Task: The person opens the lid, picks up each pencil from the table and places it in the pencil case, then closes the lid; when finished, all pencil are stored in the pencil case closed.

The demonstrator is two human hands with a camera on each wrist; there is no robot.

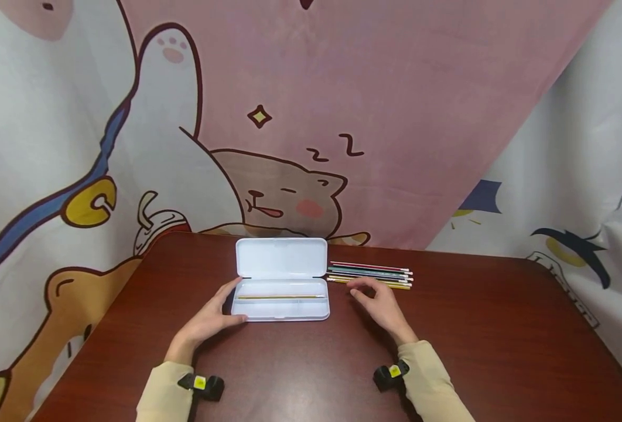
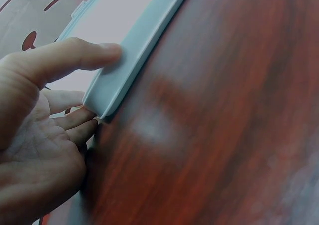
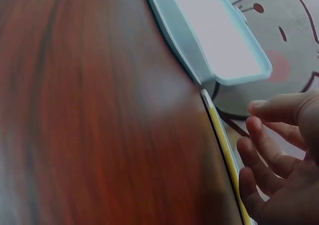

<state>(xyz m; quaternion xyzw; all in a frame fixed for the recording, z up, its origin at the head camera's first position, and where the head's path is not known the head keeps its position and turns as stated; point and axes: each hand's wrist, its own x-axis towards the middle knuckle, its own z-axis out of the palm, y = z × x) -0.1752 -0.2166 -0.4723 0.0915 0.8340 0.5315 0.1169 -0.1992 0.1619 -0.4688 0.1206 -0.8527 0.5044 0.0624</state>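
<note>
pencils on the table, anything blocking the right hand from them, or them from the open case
Nothing visible blocks the right hand from the pencils; its fingertips are right by them. Toward the case, only its own right rim stands between; the lid is open and the left hand is at the left end.

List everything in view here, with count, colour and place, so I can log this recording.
Case: one, white, open on the table
Pencil: one visible, yellowish, inside the case's base
Loose pencils: several, too bunched to count; red, green, yellow and dark; right of the case
Table: one, red-brown, under everything
Cloth: pink and white with cartoon print, behind and beside the table
Wrist cameras: two, black with yellow patches, one per wrist
Sleeves: two, cream, on the forearms
Left hand: one, bare, gripping the case's left end
Right hand: one, bare, by the loose pencils
</note>
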